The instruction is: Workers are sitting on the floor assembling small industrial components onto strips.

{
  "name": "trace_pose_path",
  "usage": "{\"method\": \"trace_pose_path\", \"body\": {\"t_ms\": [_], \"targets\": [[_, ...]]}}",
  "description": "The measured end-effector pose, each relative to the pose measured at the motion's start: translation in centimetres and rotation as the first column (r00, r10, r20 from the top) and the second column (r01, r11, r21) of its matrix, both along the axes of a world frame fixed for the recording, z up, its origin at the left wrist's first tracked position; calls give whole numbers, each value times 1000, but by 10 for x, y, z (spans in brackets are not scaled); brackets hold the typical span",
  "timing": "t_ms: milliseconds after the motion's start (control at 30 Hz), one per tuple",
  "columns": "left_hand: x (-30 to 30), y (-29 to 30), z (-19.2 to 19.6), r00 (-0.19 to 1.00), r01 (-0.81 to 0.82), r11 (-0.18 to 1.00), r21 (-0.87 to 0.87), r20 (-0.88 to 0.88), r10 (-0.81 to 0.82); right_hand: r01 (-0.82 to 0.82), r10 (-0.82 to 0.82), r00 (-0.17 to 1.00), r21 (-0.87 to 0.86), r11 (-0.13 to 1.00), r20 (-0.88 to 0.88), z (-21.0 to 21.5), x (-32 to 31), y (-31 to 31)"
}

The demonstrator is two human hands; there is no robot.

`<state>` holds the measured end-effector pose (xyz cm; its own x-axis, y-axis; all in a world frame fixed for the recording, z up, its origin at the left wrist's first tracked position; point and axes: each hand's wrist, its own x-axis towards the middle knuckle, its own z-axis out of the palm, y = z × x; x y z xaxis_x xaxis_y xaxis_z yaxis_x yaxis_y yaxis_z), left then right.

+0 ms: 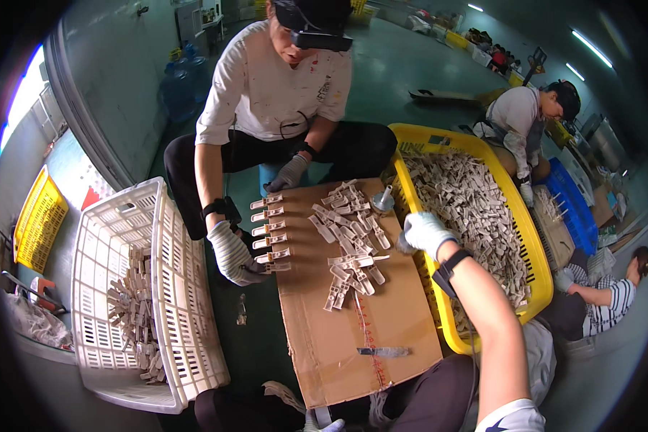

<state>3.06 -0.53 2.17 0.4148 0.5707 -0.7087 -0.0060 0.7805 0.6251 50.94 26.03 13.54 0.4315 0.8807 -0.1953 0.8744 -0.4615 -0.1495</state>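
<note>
My right hand (pixel 425 235), in a white glove with grey fingertips, is over the right edge of a cardboard sheet (pixel 317 353), next to the yellow crate's rim. Its fingers are curled; what they hold, if anything, is hidden. Low in the view, my left hand (pixel 324 425) is at the cardboard's near edge, mostly cut off, so its grip is unclear. Loose beige plastic clips (pixel 353 273) lie heaped on the cardboard. More clips (pixel 269 229) form a column along its left edge, where a co-worker's gloved hand (pixel 234 255) touches the nearest one.
A yellow crate (pixel 542 277) full of clips stands at right, a white crate (pixel 187 353) partly filled with clips at left. A grey funnel-shaped piece (pixel 384 200) and a slim grey strip (pixel 383 352) rest on the cardboard. Other people sit opposite and at right.
</note>
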Motion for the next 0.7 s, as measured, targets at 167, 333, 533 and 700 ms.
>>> {"method": "trace_pose_path", "body": {"t_ms": [167,333,533,700], "targets": [[-1,-4,4,1000,-10,999,41,-18,11,191,-127,960,254,948,-248,-37,9,27],[-3,-6,-1,1000,13,999,35,-28,-12,146,-79,979,378,914,-186,-31,7,13],[-8,-4,-29,999,19,999,43,37,-21,77,86,949,491,868,-302,29,-7,-89],[7,-7,-32,999,-39,999,3,-9,39,309,-24,904,614,727,-428,28,-3,-271]]}}
